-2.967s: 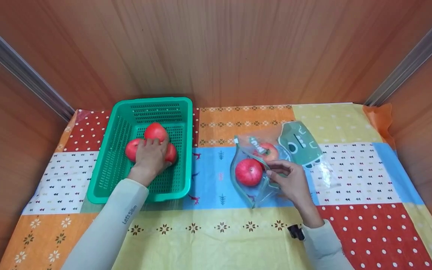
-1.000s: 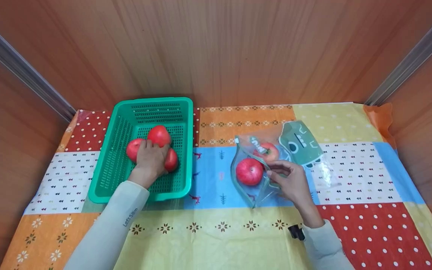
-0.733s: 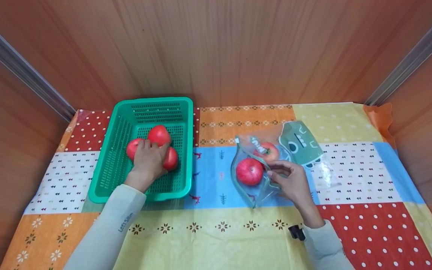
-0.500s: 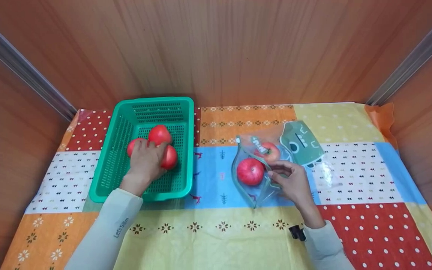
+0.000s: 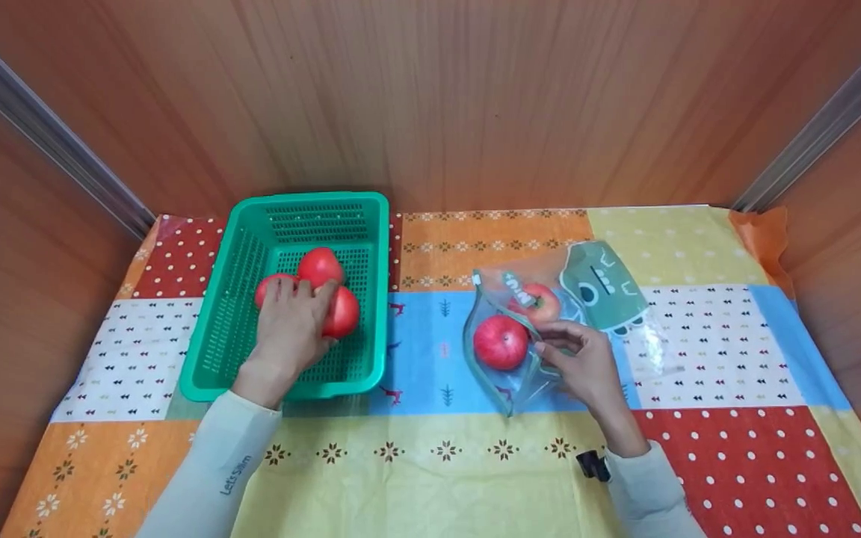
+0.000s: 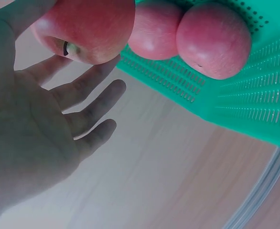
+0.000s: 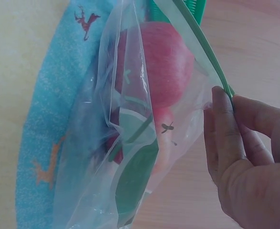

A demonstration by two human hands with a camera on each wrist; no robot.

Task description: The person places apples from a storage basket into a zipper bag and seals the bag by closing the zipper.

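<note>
My left hand (image 5: 292,321) reaches into the green basket (image 5: 382,299) and holds a red apple (image 5: 342,312) between thumb and index finger. In the left wrist view this apple (image 6: 90,28) lies against the index finger while the other fingers spread loosely. Two more apples sit beside it, one (image 5: 320,266) at the back and one (image 5: 270,285) partly behind the fingers. On the right, my right hand (image 5: 584,362) pinches the green zip edge (image 7: 211,62) of a clear zip bag (image 5: 528,388), keeping its mouth apart. Inside the bag are a red apple (image 5: 501,342) and a paler apple (image 5: 539,302).
A patchwork cloth (image 5: 430,478) covers the table under basket and bag. Wooden panels (image 5: 438,104) close in the back and both sides. A green cartoon print (image 5: 602,288) marks the bag's far end. A small black clip (image 5: 593,465) sits at the right cuff.
My left hand has shifted slightly toward me and to the left, its hold moving onto the right-hand apple, which shows more now. The right hand and bag stay put.
</note>
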